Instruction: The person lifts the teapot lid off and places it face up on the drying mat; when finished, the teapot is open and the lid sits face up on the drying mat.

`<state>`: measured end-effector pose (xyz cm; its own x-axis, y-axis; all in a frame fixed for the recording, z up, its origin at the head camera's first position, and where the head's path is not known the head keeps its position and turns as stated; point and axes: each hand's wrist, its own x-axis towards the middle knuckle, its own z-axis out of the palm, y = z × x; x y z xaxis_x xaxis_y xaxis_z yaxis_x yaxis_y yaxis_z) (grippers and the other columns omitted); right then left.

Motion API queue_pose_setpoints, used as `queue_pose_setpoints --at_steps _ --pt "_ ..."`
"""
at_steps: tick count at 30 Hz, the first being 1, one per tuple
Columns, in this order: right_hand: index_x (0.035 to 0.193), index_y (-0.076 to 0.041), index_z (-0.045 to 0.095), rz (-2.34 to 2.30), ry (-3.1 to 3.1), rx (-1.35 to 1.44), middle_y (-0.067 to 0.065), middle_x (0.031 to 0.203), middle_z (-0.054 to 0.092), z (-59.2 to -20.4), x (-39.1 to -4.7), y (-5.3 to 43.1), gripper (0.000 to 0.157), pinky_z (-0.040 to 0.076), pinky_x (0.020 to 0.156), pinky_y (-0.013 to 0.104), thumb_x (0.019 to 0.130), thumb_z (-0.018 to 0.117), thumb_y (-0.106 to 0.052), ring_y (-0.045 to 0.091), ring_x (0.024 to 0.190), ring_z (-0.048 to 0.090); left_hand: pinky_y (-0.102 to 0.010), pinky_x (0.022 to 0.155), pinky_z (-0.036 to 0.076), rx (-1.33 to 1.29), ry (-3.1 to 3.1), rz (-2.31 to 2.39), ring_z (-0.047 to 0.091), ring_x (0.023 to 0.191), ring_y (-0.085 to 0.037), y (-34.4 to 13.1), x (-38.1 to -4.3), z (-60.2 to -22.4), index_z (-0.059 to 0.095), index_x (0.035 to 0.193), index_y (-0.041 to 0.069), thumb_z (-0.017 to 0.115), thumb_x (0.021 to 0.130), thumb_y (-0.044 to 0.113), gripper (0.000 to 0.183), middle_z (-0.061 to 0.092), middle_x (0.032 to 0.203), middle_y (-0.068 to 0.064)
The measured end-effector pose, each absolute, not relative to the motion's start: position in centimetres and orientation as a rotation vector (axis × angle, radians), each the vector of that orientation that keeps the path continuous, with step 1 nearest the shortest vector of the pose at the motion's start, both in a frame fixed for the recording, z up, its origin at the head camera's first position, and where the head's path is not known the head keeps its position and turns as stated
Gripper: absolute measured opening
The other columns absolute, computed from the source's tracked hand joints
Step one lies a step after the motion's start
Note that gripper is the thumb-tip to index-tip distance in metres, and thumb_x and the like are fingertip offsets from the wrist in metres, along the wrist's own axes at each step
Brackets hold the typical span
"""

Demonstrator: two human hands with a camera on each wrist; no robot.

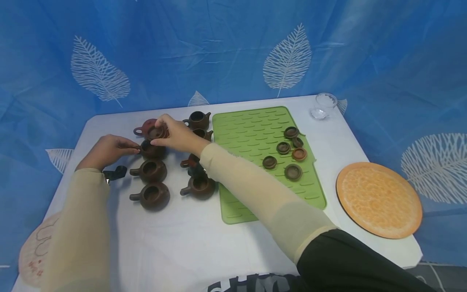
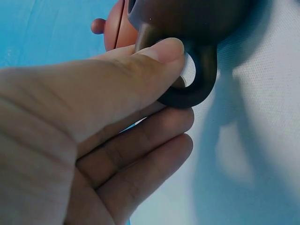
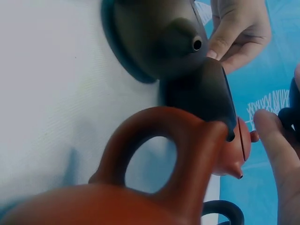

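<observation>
With thumb and fingers my left hand (image 1: 109, 151) pinches the looped handle of a dark brown teapot (image 1: 153, 151), its handle (image 2: 204, 89) large in the left wrist view. My right hand (image 1: 178, 134) holds a small dark lid (image 1: 157, 132) between thumb and forefinger, tilted over that teapot's far side. The lid (image 3: 289, 115) shows only partly at the edge of the right wrist view. Just behind stands a reddish teapot (image 1: 145, 127), partly covered by the lid. Nearer me, two brown teapots, one (image 1: 152, 178) and another (image 1: 153, 205), stand in the same column.
A second column of teapots (image 1: 198, 120) stands under and beside my right forearm. Several loose lids (image 1: 293, 172) lie on the green mat (image 1: 240, 209). A clear glass cup (image 1: 326, 101) is at the back right, and a round tan board (image 1: 379, 200) lies at the right edge.
</observation>
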<state>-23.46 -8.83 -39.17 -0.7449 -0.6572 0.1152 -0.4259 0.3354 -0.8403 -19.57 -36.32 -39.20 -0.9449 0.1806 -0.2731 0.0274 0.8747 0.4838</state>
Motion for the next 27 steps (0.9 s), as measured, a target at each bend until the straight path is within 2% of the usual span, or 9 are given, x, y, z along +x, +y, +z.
queue_pose_setpoints --at_steps 8,13,19,24,27 --pt "0.143 -0.01 0.048 -1.399 2.399 -0.893 0.002 0.135 0.057 -38.8 -23.2 -8.5 0.053 0.05 0.078 0.019 0.1 0.077 -0.021 0.011 0.091 0.063 -0.069 0.101 0.043 0.143 2.729 0.69 0.058 0.122 -0.049 -36.3 -19.6 -39.2 0.075 0.126 -0.001 0.077 0.1 0.033 0.044 0.07 0.124 -0.026" --pt "0.144 -0.007 0.05 -1.481 2.415 -0.867 0.004 0.139 0.058 -38.8 -23.3 -8.3 0.052 0.052 0.077 0.018 0.099 0.077 -0.014 0.009 0.086 0.065 -0.069 0.102 0.043 0.149 2.73 0.695 0.058 0.122 -0.049 -36.2 -19.6 -39.1 0.075 0.125 -0.002 0.077 0.1 0.031 0.041 0.071 0.123 -0.026" --pt "0.138 -0.009 0.056 -1.593 2.392 -0.844 0.002 0.127 0.065 -38.9 -23.3 -7.9 0.049 0.053 0.075 0.019 0.096 0.08 -0.01 0.007 0.085 0.067 -0.069 0.103 0.043 0.15 2.737 0.699 0.059 0.121 -0.049 -36.1 -19.5 -39.1 0.075 0.124 -0.003 0.078 0.1 0.03 0.041 0.071 0.122 -0.025" --pt "0.139 -0.009 0.057 -1.644 2.374 -0.854 -0.002 0.144 0.06 -38.6 -23.1 -7.6 0.049 0.054 0.078 0.018 0.096 0.08 -0.01 0.004 0.091 0.068 -0.069 0.102 0.044 0.133 2.728 0.703 0.059 0.121 -0.049 -36.1 -19.4 -39.0 0.075 0.124 -0.002 0.077 0.1 0.029 0.04 0.071 0.123 -0.025" --pt "0.14 -0.01 0.057 -1.675 2.36 -0.862 -0.003 0.146 0.059 -37.9 -23.0 -7.2 0.049 0.054 0.08 0.018 0.096 0.08 -0.012 0.005 0.094 0.068 -0.07 0.103 0.043 0.126 2.722 0.702 0.058 0.122 -0.049 -36.0 -19.3 -39.0 0.075 0.125 -0.003 0.077 0.1 0.029 0.041 0.07 0.124 -0.026"
